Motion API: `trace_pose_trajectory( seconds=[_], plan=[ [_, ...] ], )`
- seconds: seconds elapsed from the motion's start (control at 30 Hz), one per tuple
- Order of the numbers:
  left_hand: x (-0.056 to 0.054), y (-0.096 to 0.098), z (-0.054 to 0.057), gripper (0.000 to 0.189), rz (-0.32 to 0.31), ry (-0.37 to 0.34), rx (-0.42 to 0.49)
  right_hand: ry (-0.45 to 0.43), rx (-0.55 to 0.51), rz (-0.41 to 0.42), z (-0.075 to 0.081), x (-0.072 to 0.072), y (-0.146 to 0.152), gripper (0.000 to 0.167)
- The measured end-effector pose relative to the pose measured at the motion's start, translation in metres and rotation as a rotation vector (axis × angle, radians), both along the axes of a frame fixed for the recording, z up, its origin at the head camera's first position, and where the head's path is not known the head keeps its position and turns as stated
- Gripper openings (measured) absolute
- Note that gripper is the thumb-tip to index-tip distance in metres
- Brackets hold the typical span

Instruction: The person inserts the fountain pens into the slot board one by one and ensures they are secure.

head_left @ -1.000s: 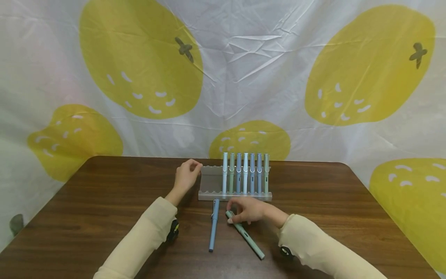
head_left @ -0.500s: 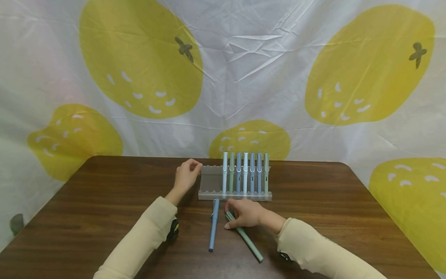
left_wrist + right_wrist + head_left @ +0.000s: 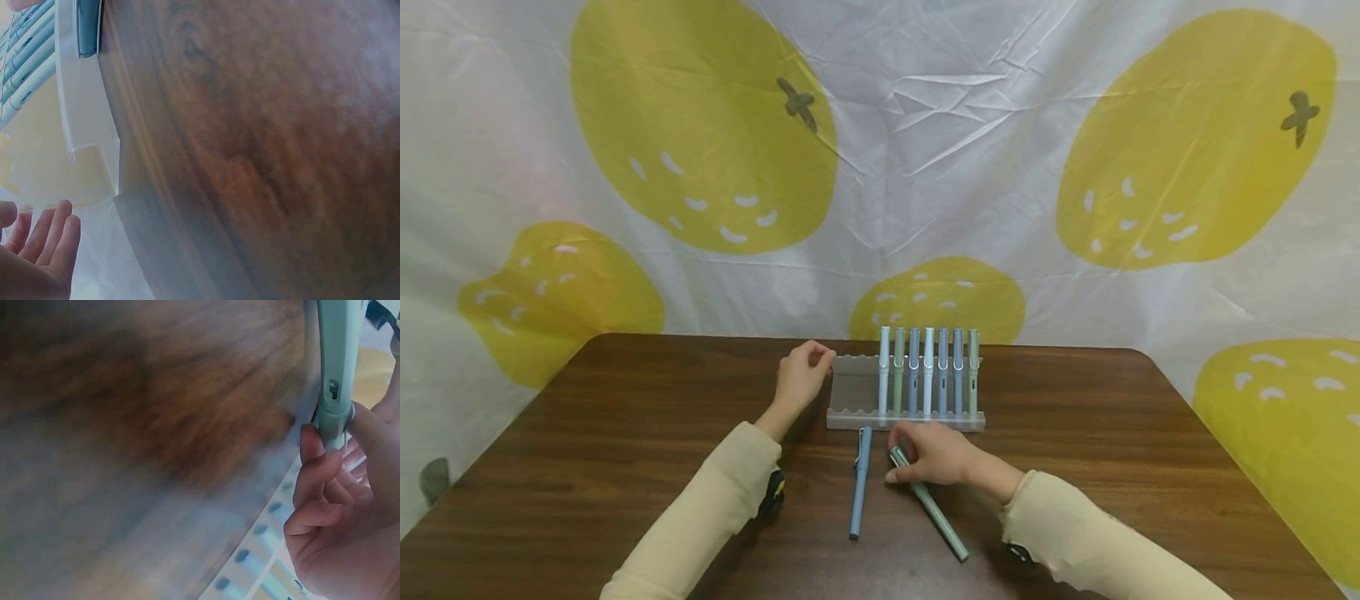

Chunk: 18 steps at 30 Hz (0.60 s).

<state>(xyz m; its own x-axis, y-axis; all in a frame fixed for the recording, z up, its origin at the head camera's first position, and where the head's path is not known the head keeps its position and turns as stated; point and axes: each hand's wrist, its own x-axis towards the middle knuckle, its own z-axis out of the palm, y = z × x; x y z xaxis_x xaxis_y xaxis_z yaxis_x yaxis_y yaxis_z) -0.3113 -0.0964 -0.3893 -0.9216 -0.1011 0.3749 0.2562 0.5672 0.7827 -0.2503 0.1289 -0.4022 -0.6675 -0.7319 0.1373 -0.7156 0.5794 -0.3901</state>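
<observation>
My left hand [image 3: 801, 379] is at the upper left corner of a clear pen rack [image 3: 853, 387], pinching its edge between thumb and forefinger. In the left wrist view the other fingers stretch out beside the rack [image 3: 84, 106]. My right hand [image 3: 936, 454] pinches a capped green pen [image 3: 942, 521] near its clip end, just in front of the rack. The right wrist view shows the thumb and fingertips around this pen [image 3: 337, 356]. A blue pen [image 3: 861, 487] lies on the table to the left of it, clip end toward the rack.
Several light blue, green and blue pens [image 3: 928, 375] stand side by side in the right part of the rack; its left slots are bare. The brown wooden table [image 3: 625, 433] ends at a hanging cloth [image 3: 887, 167] printed with yellow lemons.
My right hand dips slightly toward me, then goes back up toward the rack. The green pen shifts with it and has turned, so its slot no longer shows. The left hand stays put.
</observation>
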Motion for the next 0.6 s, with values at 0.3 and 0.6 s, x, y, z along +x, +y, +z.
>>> trace_pose_trajectory(
  seconds=[0.3,0.6],
  plan=[
    [-0.001,0.0,-0.001,0.017,-0.001,-0.002,0.001,-0.19,-0.097,-0.005,0.007,-0.006,0.01,0.03],
    [0.0,-0.001,0.001,0.017,-0.002,0.001,-0.001,-0.359,-0.175,-0.039,0.021,-0.011,0.018,0.03]
  ],
)
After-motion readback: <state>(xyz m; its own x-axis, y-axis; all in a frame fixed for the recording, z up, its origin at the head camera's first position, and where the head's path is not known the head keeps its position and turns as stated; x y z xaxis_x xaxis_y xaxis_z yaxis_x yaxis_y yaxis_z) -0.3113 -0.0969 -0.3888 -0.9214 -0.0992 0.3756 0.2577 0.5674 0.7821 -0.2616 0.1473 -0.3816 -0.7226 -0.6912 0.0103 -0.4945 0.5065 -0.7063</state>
